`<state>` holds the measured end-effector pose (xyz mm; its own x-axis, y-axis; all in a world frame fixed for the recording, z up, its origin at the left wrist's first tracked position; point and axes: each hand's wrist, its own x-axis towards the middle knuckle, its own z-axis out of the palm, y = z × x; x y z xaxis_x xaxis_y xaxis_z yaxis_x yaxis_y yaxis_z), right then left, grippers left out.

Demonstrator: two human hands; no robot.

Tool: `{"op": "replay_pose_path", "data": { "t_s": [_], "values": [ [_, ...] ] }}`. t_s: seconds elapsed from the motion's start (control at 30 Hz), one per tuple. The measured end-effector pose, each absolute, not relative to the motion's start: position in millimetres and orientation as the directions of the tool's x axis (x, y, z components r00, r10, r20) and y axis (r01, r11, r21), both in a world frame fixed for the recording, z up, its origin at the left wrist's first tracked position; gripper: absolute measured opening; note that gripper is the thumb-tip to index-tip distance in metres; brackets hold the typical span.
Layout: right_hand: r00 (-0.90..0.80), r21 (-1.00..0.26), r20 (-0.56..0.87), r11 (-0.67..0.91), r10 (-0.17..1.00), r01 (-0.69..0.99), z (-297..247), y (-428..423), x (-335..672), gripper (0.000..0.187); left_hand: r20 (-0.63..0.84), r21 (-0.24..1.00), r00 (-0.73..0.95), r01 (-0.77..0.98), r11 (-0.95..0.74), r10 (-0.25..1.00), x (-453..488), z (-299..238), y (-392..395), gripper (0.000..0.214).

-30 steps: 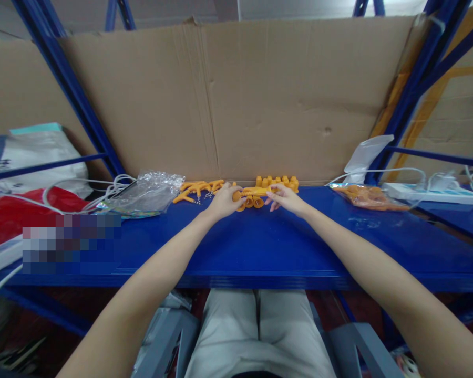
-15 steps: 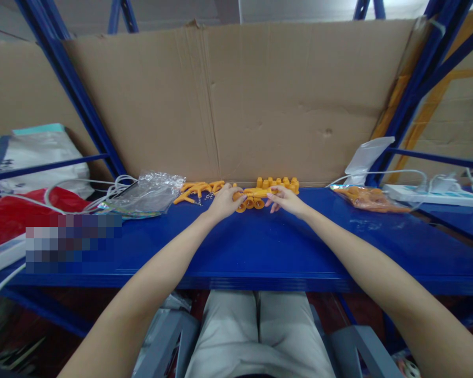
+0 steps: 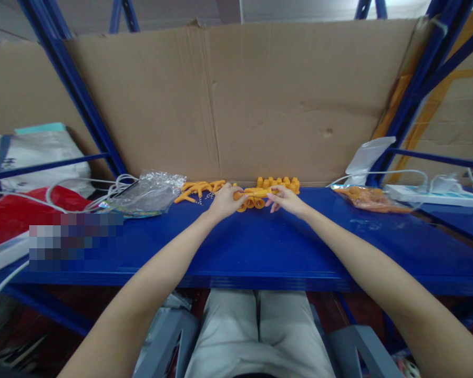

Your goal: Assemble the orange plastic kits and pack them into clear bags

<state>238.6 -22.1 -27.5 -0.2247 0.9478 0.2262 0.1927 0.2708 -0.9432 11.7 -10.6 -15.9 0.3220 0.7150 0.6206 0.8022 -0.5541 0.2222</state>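
Observation:
Several orange plastic pieces (image 3: 256, 192) lie in a row at the back of the blue shelf, with round, open cup-like ends (image 3: 250, 203) facing me. My left hand (image 3: 224, 202) is at the row's left end, thumb and fingers closed on one orange plastic piece (image 3: 237, 195). At the right end, my right hand (image 3: 287, 201) pinches the tip of an orange piece, its lower fingers curled loosely. Left of my left hand are several orange corkscrews (image 3: 197, 189) with metal spirals. Behind my right hand stand orange cylindrical pieces (image 3: 278, 182) in a cluster.
Cardboard (image 3: 260, 105) walls off the back of the blue shelf (image 3: 256, 247). A clear plastic bag (image 3: 152, 191) and white cables (image 3: 118, 184) lie at left. On the right are a bag of orange parts (image 3: 370, 199) and a white power strip (image 3: 433, 195).
Both hands stay at the row of orange pieces with almost no movement. The whole view has shifted very slightly.

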Motion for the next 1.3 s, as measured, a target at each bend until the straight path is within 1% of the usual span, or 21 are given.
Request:
{"op": "replay_pose_path", "data": {
  "t_s": [0.33,0.53,0.7,0.77,0.87,0.93,1.0,1.1,1.2,1.3],
  "values": [
    [-0.252,-0.938,0.242,0.292,0.937,0.184,-29,-21,240,0.029,0.608,0.246,0.297,0.811,-0.53,0.736,13,-15,-13,0.037],
    [-0.282,-0.934,0.261,0.315,0.923,0.168,-27,-23,242,0.033,0.616,0.236,0.313,0.801,-0.549,0.722,11,-15,-11,0.034],
    [-0.298,-0.937,0.232,0.295,0.926,0.186,-26,-23,245,0.025,0.574,0.219,0.347,0.808,-0.547,0.742,11,-13,-10,0.033],
    [-0.291,-0.933,0.214,0.283,0.932,0.221,-25,-23,245,0.03,0.569,0.216,0.359,0.802,-0.557,0.739,11,-13,-9,0.032],
    [-0.245,-0.922,0.186,0.255,0.952,0.293,-23,-23,243,0.045,0.571,0.223,0.36,0.797,-0.561,0.738,12,-13,-10,0.031],
    [-0.225,-0.916,0.178,0.245,0.958,0.318,-22,-23,243,0.049,0.569,0.227,0.354,0.799,-0.556,0.742,13,-11,-11,0.03],
    [-0.235,-0.916,0.19,0.258,0.953,0.307,-21,-24,244,0.046,0.563,0.232,0.346,0.805,-0.546,0.75,13,-10,-13,0.028],
    [-0.294,-0.92,0.236,0.31,0.926,0.24,-19,-26,248,0.034,0.556,0.241,0.326,0.817,-0.523,0.765,14,-9,-13,0.027],
    [-0.342,-0.914,0.272,0.352,0.899,0.199,-19,-27,252,0.038,0.57,0.23,0.328,0.816,-0.53,0.753,12,-10,-11,0.026],
    [-0.355,-0.908,0.281,0.366,0.892,0.202,-18,-27,251,0.028,0.595,0.21,0.35,0.801,-0.56,0.723,10,-12,-9,0.025]
  ]
}}
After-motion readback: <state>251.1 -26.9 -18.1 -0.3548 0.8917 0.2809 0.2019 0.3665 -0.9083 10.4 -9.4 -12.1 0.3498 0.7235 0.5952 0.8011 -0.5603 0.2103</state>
